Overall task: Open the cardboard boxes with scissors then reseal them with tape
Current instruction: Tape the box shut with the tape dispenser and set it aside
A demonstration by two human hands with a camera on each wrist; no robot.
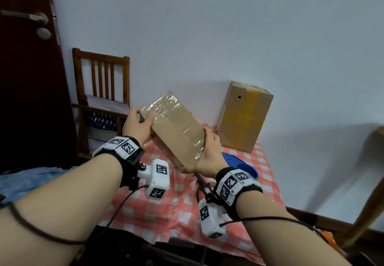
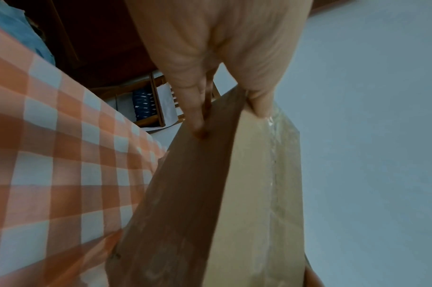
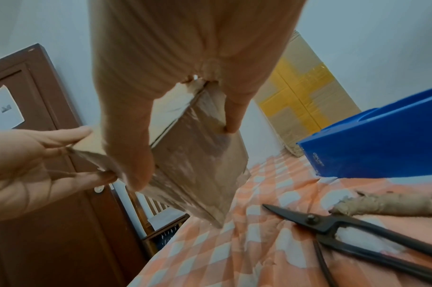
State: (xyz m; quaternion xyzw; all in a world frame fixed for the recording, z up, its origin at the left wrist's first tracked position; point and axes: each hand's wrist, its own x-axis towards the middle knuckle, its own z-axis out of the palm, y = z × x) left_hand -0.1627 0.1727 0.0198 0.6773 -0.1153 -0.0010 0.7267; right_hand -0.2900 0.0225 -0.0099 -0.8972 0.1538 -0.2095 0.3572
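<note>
A flat brown cardboard box [image 1: 176, 128] wrapped in clear tape is held tilted in the air above the table. My left hand [image 1: 138, 125] grips its far left end, thumb on top and fingers underneath [image 2: 198, 116]. My right hand [image 1: 205, 155] grips the near right end of the box [image 3: 200, 165], thumb and fingers on opposite faces. Black scissors [image 3: 337, 225] lie shut on the checked cloth below my right wrist; in the head view the scissors [image 1: 204, 184] are partly hidden by it. A taller cardboard box [image 1: 244, 116] with yellow tape stands at the back by the wall.
The table wears a red-and-white checked cloth [image 1: 158, 207]. A blue plastic container [image 3: 372, 143] sits near the tall box, and a crumpled strip of used tape [image 3: 382, 205] lies beside the scissors. A wooden chair [image 1: 101, 99] and a dark door [image 1: 27, 68] stand to the left.
</note>
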